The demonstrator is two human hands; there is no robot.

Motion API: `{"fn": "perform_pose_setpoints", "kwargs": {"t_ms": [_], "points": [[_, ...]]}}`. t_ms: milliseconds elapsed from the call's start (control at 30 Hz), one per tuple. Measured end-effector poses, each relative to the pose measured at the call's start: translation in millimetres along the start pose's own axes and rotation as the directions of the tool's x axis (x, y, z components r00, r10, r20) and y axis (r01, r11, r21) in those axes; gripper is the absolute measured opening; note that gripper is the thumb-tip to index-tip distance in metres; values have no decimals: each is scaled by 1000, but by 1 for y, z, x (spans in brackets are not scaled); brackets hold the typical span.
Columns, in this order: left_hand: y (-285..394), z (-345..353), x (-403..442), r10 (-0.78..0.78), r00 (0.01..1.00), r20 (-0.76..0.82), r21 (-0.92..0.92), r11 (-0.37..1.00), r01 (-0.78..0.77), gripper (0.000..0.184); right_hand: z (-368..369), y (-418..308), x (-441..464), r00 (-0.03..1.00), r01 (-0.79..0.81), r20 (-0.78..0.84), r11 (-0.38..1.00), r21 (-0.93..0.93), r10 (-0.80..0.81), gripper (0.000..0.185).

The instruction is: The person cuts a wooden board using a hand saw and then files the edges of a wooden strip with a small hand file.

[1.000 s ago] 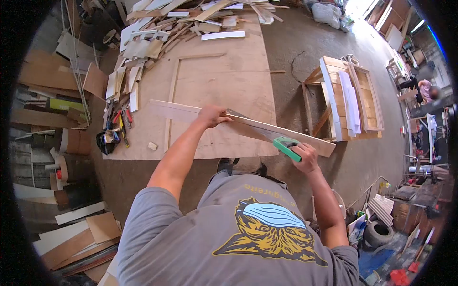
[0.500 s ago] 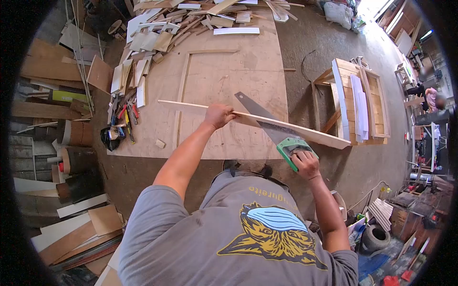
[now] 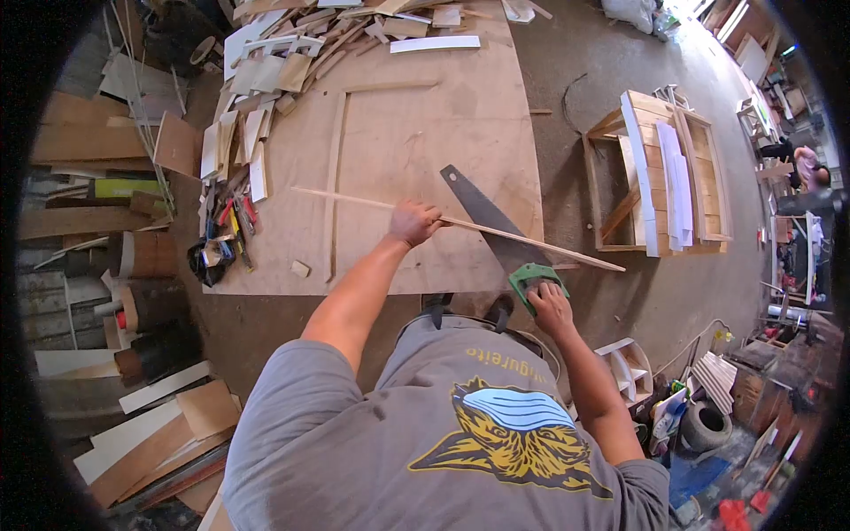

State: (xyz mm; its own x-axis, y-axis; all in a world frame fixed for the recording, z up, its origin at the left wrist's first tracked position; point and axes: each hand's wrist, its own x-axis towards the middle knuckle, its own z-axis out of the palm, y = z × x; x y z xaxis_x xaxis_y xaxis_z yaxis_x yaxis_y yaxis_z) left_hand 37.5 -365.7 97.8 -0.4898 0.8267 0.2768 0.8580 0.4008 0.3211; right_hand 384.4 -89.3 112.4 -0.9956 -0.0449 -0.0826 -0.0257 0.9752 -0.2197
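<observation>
My left hand (image 3: 415, 222) is closed around a long thin wooden strip (image 3: 531, 241) that slants across the worktable (image 3: 469, 106). The strip's right end reaches out past the table's edge. In my right hand (image 3: 550, 303) is the green handle of a handsaw (image 3: 489, 217), gripped with the fingers wrapped round it. The saw's blade points up and away to the left, lying under the strip, its tip over the tabletop. A small wood block (image 3: 301, 268) lies near the table's front edge, left of my left forearm.
Scrap wood (image 3: 292, 73) is heaped on the table's far left, with hand tools (image 3: 235, 223) at its left edge. Right of the table stands a wooden frame piece (image 3: 651, 168). A thin L-shaped wood frame (image 3: 339, 177) lies on the tabletop. A person (image 3: 807, 166) is at the far right.
The strip has turned so its narrow edge shows more and its right end sits farther left. My right hand and the saw handle have shifted slightly left and toward me.
</observation>
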Motion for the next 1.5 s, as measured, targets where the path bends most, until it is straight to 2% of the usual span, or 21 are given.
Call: {"fn": "perform_pose_setpoints", "kwargs": {"t_ms": [100, 167, 233, 333, 533, 633, 733, 833, 933, 1033, 1133, 1233, 1333, 1433, 1500], "points": [[3, 3, -2, -126, 990, 64, -41, 991, 129, 32, 6, -5, 5, 1000, -3, -8, 1000, -21, 3, 29], [-1, 4, -3, -93, 992, 87, -18, 995, 95, 32, 9, -5, 6, 1000, 0, -20, 999, -42, -1, 28], [-6, 9, -3, -62, 994, 92, -45, 997, 66, 30, 7, -7, 9, 998, -5, 55, 999, -31, 7, 30], [-1, 0, -3, -75, 995, 65, -74, 994, 80, 28, 13, -5, 11, 990, -10, 138, 999, -46, 16, 36], [3, 1, 1, -161, 968, 194, -92, 979, 182, 32, -32, -20, 22, 988, -42, 148, 997, 57, 33, 39], [8, 12, 1, -77, 994, 79, -101, 991, 85, 33, -17, -14, 19, 986, -67, 156, 997, 42, 60, 44], [20, 18, 11, -15, 999, 50, -68, 998, 18, 34, -9, -11, 18, 988, -59, 142, 997, 41, 53, 41], [25, 22, 19, 11, 995, 104, -61, 998, -5, 35, -14, -14, 19, 997, -61, 58, 994, 88, 56, 35], [23, 34, 22, -64, 996, 60, -136, 988, 72, 37, -29, -18, 20, 996, -56, -54, 979, 198, 68, 28], [35, 19, 27, -132, 990, 54, -58, 989, 135, 40, -44, -27, 19, 987, -99, -95, 953, 286, 131, 27], [42, 19, 27, -180, 983, -29, -45, 983, 179, 46, -56, -31, 11, 968, -116, -163, 921, 373, 189, 24], [67, 11, 32, -203, 965, -166, 172, 958, 231, 58, -61, -31, -3, 941, -171, -169, 844, 508, 293, 23], [81, 17, 33, -264, 893, -365, 81, 946, 313, 71, -68, -34, -21, 894, -225, -135, 690, 688, 427, 26], [98, 26, 32, -541, 675, -503, -204, 833, 515, 82, -88, -36, -35, 844, -295, -24, 500, 814, 536, 27], [100, 67, 31, -795, 537, -282, -613, 580, 536, 77, -100, -35, -43, 814, -317, 42, 381, 868, 579, 25]]}}
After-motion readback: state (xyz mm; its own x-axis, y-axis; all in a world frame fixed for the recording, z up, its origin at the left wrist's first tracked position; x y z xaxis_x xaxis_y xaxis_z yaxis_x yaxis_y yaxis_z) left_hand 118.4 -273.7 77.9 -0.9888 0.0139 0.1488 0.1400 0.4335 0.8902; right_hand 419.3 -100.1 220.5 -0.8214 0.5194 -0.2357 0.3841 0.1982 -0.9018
